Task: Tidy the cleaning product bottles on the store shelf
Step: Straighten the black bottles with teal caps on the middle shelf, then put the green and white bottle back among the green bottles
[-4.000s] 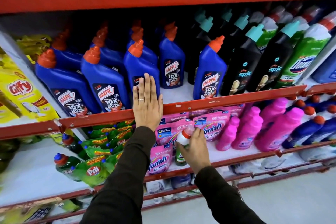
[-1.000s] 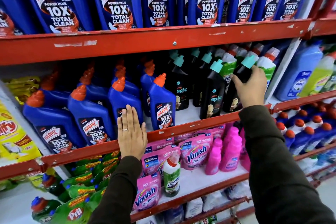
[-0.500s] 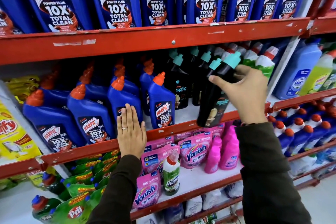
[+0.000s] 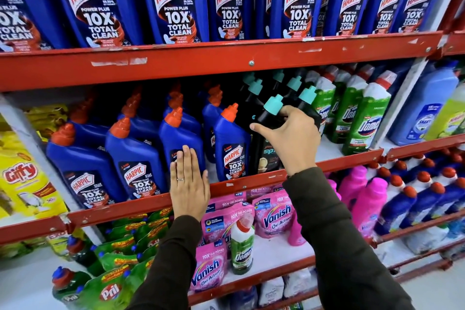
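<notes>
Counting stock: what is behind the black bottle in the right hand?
Behind the black bottle held by the right hand, more black bottles with teal caps run back in rows. Their lower bodies are hidden, and the back is too dark to count.

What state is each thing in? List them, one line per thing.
Black bottle: teal cap on, tilted, gripped at the neck by the right hand.
Left hand: flat, open, against the red shelf rail.
Blue Harpic bottle: upright, capped, at the shelf front.
Green Domex bottle: upright, capped, among pink Vanish pouches.
</notes>
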A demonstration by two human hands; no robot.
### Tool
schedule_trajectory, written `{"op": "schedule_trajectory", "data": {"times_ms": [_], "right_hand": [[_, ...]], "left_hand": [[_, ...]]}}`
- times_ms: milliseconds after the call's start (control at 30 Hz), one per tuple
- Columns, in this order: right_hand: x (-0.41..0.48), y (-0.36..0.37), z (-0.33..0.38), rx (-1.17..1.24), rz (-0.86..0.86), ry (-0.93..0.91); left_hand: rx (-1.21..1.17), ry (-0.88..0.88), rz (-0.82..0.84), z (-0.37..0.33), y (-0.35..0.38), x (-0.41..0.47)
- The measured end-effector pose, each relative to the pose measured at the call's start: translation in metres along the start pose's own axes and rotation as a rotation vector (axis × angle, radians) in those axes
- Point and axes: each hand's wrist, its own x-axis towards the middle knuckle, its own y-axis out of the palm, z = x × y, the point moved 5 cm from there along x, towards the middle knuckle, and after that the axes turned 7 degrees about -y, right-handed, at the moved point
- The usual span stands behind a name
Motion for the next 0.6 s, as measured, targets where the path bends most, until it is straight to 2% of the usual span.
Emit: {"op": "schedule_trajectory", "data": {"times_ms": [267,467,600], "right_hand": [[0.0,0.011,0.001,0.024,0.082,-0.034],[-0.031,0.022,-0.014,0.165,-0.014,-0.116],[-0.068,0.03,-0.025,0.249,-0.052,-0.109]], "left_hand": [[-0.007,0.007,-0.005,-0.001,-0.002,-0.001],[0.008,0.009,-0.013,-0.001,-0.001,-0.002],[0.018,0.015,-0.018,-0.002,-0.002,-0.002]]}}
